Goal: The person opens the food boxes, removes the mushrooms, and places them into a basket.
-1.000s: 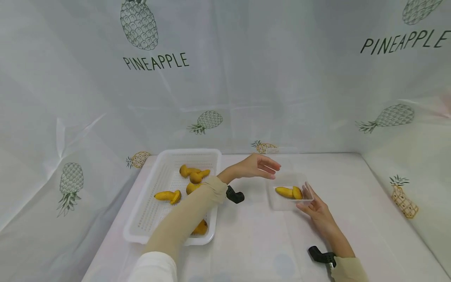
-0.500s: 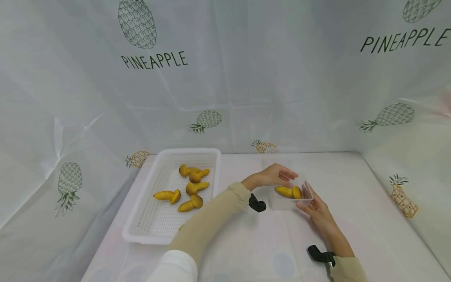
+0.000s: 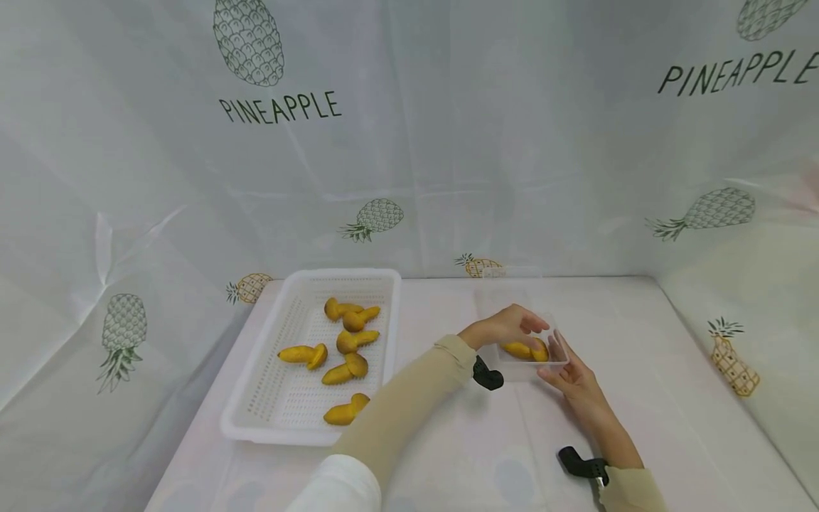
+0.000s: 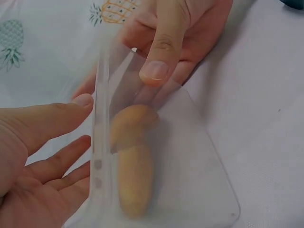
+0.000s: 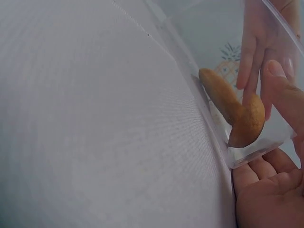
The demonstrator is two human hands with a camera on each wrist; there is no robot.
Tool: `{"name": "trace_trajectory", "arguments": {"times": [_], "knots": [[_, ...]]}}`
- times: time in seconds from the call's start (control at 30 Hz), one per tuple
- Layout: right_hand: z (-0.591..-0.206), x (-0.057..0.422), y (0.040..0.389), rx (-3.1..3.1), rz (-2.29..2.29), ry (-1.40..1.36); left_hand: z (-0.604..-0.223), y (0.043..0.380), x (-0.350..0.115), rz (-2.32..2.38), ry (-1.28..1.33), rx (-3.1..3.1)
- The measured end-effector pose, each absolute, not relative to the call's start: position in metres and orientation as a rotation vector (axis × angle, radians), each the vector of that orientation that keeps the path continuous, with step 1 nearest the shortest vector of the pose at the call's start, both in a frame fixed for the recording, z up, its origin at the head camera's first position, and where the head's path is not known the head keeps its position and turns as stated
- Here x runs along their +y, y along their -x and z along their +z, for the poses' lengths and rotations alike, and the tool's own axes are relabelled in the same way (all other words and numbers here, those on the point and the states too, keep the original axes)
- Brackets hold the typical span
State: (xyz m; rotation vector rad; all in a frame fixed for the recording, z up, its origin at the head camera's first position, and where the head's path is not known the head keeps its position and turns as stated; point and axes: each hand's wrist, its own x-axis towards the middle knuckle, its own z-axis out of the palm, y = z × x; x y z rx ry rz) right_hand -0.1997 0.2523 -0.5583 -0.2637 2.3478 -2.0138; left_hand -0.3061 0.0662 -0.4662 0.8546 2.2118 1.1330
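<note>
A clear plastic box [image 3: 512,370] stands on the table at centre right, holding one yellow-brown mushroom [image 5: 249,121]. The mushroom lies on its side; the left wrist view shows its cap [image 4: 135,116] toward the right hand. My right hand [image 3: 579,384] grips the box's right side, thumb over the rim and fingers against the outside. My left hand [image 3: 508,326] is over the far left part of the box, holding nothing, its fingers loose and slightly bent. In the left wrist view its thumb tip is right at the rim. In the head view it partly covers the mushroom.
At left is a white perforated basket [image 3: 252,398], with several more mushrooms [image 3: 345,369] spread inside. The left forearm [image 3: 409,412] passes over its near right corner. A clear plastic panel [image 3: 502,288] is behind the box. A pineapple-print sheet [image 3: 409,142] hangs behind the table.
The left hand has moved right and slightly down, from beside the box to over it. More basket mushrooms show as the forearm shifts right. The right hand and box stay put.
</note>
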Motion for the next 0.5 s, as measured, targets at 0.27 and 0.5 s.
{"name": "trace_trajectory", "arguments": {"times": [0.27,0.5], "knots": [[-0.561,0.253,0.200,2.344,-2.030,0.281,-0.472,0.306,0.077,1.038,-0.791,2.250],[-0.560,0.252,0.200,2.331,-2.052,0.279,-0.479,0.307,0.084,0.821,-0.895,2.351]]}}
